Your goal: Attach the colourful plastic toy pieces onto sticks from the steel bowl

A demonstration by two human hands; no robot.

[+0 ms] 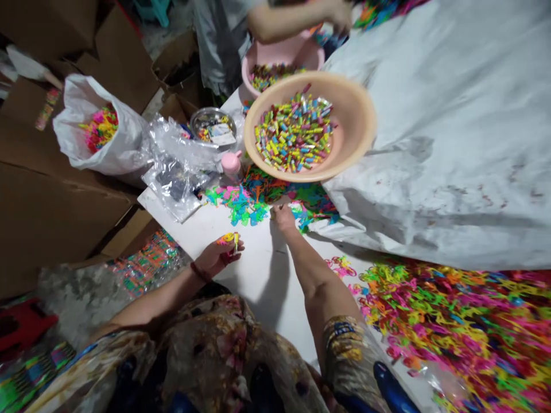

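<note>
My left hand [217, 255] is held above the white table's [253, 269] near edge, its fingers closed on a small yellow and pink plastic piece [230, 237]. My right hand [283, 217] reaches forward to a heap of blue, green and pink plastic pieces [247, 203] and touches its edge; whether it grips anything I cannot tell. Just beyond the heap stands a peach basin [357, 123] full of small coloured wrapped pieces.
Another person's arm [293, 17] reaches over a pink basin [310, 54] at the back. A white bag [124, 143] of coloured pieces, clear plastic bags [181, 166], a metal bowl [213, 123] and cardboard boxes [47, 201] lie left. A grey sheet [451, 126] covers the right; bright pieces [451, 321] pile below.
</note>
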